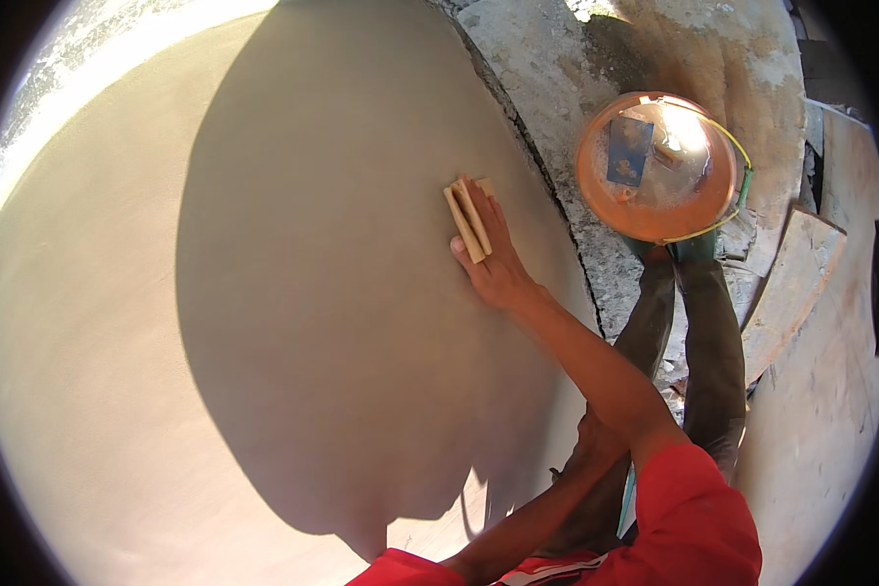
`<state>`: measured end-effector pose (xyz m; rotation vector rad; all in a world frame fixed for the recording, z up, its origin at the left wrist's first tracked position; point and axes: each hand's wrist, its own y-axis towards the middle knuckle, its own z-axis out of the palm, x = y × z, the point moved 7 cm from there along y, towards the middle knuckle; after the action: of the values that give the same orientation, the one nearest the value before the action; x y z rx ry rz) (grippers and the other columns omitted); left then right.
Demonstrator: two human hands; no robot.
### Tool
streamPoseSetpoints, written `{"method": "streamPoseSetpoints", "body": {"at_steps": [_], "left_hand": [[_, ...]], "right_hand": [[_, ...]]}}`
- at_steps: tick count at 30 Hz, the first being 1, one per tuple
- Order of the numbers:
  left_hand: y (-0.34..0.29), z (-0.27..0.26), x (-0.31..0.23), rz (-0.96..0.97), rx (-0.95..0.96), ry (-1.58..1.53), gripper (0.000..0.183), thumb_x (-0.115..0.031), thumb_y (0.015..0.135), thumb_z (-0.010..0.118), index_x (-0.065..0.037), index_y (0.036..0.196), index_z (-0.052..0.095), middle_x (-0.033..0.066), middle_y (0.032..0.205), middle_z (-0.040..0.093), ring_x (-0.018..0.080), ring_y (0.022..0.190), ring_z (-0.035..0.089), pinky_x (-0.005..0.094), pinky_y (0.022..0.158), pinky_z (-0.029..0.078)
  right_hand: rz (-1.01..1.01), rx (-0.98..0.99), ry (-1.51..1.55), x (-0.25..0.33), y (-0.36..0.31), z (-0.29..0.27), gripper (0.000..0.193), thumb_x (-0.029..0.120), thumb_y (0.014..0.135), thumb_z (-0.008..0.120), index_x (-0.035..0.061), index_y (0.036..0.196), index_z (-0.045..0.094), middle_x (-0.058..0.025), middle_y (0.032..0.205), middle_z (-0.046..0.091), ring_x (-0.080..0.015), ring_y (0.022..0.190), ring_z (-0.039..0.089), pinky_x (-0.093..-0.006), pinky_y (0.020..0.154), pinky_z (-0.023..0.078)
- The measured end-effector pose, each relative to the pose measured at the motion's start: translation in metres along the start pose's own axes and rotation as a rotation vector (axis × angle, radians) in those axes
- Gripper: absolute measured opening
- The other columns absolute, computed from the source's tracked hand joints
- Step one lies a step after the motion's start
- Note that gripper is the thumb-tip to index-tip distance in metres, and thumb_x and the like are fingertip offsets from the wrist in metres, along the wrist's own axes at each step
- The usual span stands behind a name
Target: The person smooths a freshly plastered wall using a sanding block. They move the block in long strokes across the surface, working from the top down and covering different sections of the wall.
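My right hand (499,256) presses a tan folded pad, apparently a sponge (467,223), against a smooth, plastered grey-beige surface (361,293). Its fingers lie along the pad and the thumb is on the near left side. My left hand (599,441) is under my right forearm near the elbow. That forearm hides most of its fingers, so I cannot see whether it holds anything. A small dark tip (556,475) shows beside the left wrist, and a thin teal strip (627,500) lies below it.
An orange bucket (606,210) of cloudy water stands at the upper right, with a blue rectangular sheet (630,151) and a small brown block (666,156) in it. A dark gap (532,146) runs along the plaster's edge. Boards (796,283) lie at right, beside my legs (713,342).
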<state>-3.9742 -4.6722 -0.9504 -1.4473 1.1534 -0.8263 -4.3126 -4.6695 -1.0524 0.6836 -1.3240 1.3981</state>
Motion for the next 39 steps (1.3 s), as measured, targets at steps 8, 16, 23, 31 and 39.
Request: {"method": "streamPoseSetpoints", "body": {"at_steps": [8, 16, 23, 31, 39], "left_hand": [[0.001, 0.033, 0.045, -0.228, 0.047, -0.773, 0.062, -0.037, 0.085, 0.073, -0.007, 0.135, 0.054, 0.0229, 0.134, 0.057, 0.0426, 0.118, 0.059, 0.0523, 0.095, 0.054], [0.002, -0.036, -0.028, -0.015, 0.018, 0.079, 0.056, -0.034, 0.086, 0.072, -0.003, 0.131, 0.057, 0.0218, 0.124, 0.061, 0.0426, 0.11, 0.063, 0.0508, 0.09, 0.057], [-0.005, -0.023, -0.014, -0.039, 0.012, -0.066, 0.058, -0.033, 0.086, 0.072, -0.002, 0.132, 0.056, 0.021, 0.124, 0.061, 0.0437, 0.112, 0.062, 0.0515, 0.089, 0.058], [0.006, -0.031, -0.036, -0.047, 0.036, 0.105, 0.073, -0.039, 0.087, 0.07, -0.004, 0.146, 0.044, 0.0223, 0.14, 0.05, 0.0444, 0.118, 0.059, 0.053, 0.09, 0.058], [0.004, -0.027, -0.017, -0.068, -0.012, 0.078, 0.074, -0.039, 0.088, 0.069, -0.008, 0.149, 0.042, 0.0211, 0.15, 0.04, 0.0454, 0.124, 0.055, 0.0541, 0.095, 0.057]], "right_hand": [[-0.263, -0.135, -0.081, 0.075, 0.142, -0.026, 0.068, 0.044, 0.108, 0.043, 0.0012, 0.158, 0.029, -0.0231, 0.164, 0.03, -0.0379, 0.155, 0.022, -0.0516, 0.126, 0.015], [0.26, -0.177, 0.025, -0.084, 0.142, -0.052, 0.075, 0.057, 0.107, 0.033, 0.0039, 0.16, 0.026, -0.0211, 0.162, 0.031, -0.0382, 0.15, 0.029, -0.0522, 0.124, 0.019], [-0.326, 0.006, -0.031, 0.106, 0.126, 0.008, 0.072, 0.05, 0.108, 0.038, 0.0041, 0.161, 0.023, -0.0212, 0.167, 0.023, -0.0365, 0.157, 0.015, -0.052, 0.127, 0.011], [0.249, -0.253, 0.014, -0.087, 0.238, -0.103, 0.074, 0.059, 0.106, 0.031, 0.0051, 0.157, 0.035, -0.0206, 0.161, 0.035, -0.0391, 0.149, 0.032, -0.0539, 0.123, 0.02], [-0.336, -0.033, -0.038, 0.077, 0.126, 0.004, 0.072, 0.048, 0.107, 0.04, 0.0018, 0.16, 0.025, -0.0212, 0.162, 0.035, -0.0374, 0.153, 0.026, -0.0505, 0.127, 0.014]]}}
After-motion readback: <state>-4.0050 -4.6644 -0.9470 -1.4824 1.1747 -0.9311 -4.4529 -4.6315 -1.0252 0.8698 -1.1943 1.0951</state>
